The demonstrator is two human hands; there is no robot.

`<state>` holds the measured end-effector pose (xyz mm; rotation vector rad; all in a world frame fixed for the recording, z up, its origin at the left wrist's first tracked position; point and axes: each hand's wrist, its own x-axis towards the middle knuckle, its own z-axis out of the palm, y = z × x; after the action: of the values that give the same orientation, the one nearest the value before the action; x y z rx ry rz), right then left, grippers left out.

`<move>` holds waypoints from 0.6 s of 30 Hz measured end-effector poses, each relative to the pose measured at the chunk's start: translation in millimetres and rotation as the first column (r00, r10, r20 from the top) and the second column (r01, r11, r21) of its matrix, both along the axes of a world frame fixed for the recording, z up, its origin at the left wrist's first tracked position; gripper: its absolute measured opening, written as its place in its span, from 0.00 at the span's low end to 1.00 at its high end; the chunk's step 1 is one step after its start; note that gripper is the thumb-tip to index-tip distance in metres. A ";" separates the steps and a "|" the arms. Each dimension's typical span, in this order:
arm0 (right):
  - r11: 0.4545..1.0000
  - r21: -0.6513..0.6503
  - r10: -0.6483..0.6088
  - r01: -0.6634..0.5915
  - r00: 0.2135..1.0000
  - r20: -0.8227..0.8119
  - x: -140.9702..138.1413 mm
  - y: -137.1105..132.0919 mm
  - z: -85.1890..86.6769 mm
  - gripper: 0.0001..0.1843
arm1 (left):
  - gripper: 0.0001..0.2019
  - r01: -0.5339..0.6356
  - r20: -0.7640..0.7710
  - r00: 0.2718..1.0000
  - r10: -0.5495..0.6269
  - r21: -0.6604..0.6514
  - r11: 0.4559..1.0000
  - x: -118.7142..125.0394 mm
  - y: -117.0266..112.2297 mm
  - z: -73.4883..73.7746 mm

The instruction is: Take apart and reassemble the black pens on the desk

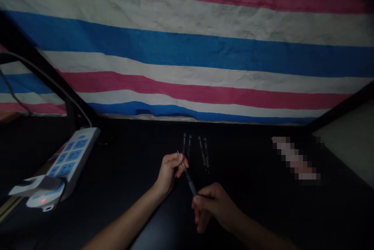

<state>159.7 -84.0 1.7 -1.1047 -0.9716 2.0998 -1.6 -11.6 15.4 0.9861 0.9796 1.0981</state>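
A dark pen (190, 182) is held at a slant between my two hands, above the black table. My left hand (168, 170) pinches its upper part between thumb and fingers, and a thin pale tip pokes out past them. The lower end of the barrel sits in the fingertips of my right hand (215, 204), which hide that end. Just beyond, several slim dark pens lie on the table in two pairs. The left pair (184, 141) is partly covered by my left hand; the right pair (206, 152) lies in plain sight.
On the left, a white power strip (76, 160) with blue socket faces carries a plug and cable near its lit red lamp. A blurred-out long item (295, 158) lies at right. Striped sheeting (187, 47) hangs behind the black table (248, 187), between dark frame bars.
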 end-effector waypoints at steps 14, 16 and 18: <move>0.996 0.092 -0.001 -0.007 0.996 0.084 -1.1 -1.6 0.7 0.25 | 0.18 -0.125 -0.022 0.992 0.127 0.063 0.990 2.7 -9.8 0.5; 0.997 0.057 0.049 -0.049 0.999 -0.008 -1.5 -0.6 2.1 0.24 | 0.20 -0.126 -0.020 0.992 0.127 0.058 0.990 3.6 -10.3 1.7; 0.988 -0.032 0.145 -0.154 0.972 -0.185 -1.7 0.7 1.9 0.27 | 0.21 -0.118 -0.003 0.993 0.118 0.042 0.992 5.6 -11.9 2.8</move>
<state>158.1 -83.3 3.7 -0.8654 -0.9474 2.3091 4.0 -23.5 18.3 0.9753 1.0331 1.2191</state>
